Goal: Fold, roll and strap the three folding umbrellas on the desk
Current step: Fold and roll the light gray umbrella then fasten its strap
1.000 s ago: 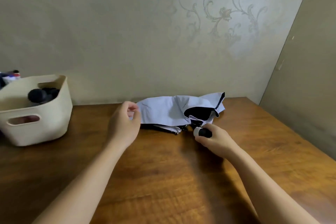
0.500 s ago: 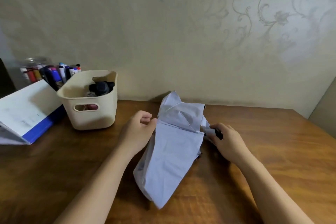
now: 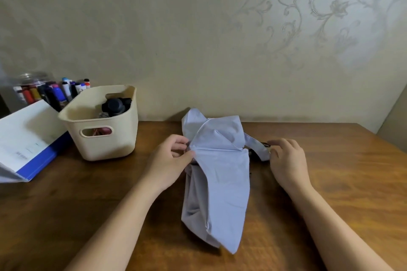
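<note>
Nearest the camera at 6 o'clock, the pale lavender fabric folding umbrella [image 3: 218,185] lies on the brown wooden desk [image 3: 343,193], swung lengthwise from the sideways lie it had a second ago, so smoothing and rolling can start. At 10 o'clock of it, the left hand [image 3: 170,161] pinches a canopy fold; at 2 o'clock the right hand [image 3: 286,160] grips the strap end, handle hidden. Farther off at 10 o'clock, the cream plastic basket [image 3: 105,143] holds dark, indistinct items.
</note>
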